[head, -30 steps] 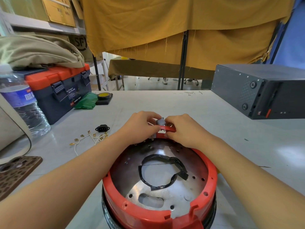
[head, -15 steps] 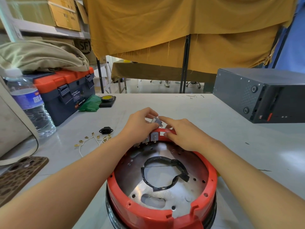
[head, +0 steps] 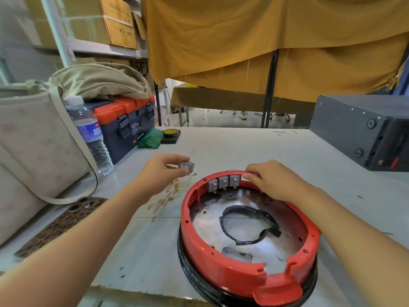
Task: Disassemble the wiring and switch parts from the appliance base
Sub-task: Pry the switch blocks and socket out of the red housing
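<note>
The round appliance base (head: 221, 260) has a red rim, a black underside and a perforated metal floor with a torn black ring of tape (head: 250, 227). Three grey switches (head: 224, 182) sit in a row inside its far rim. My left hand (head: 162, 171) is off to the left of the base, above the table, pinching one loose grey switch (head: 187, 166) between thumb and fingers. My right hand (head: 269, 180) rests on the far rim just right of the three switches, fingers curled over the red edge.
Loose white wires with brass terminals (head: 170, 196) lie under my left hand. At left stand a water bottle (head: 93, 136), an orange and blue toolbox (head: 126, 122), a beige bag (head: 35, 151) and a patterned phone case (head: 64, 220). A dark metal box (head: 363, 129) sits at right.
My left hand has pulled one grey switch out of the rim and carried it left, away from the base. My right hand stayed on the rim. The view shifted left and up.
</note>
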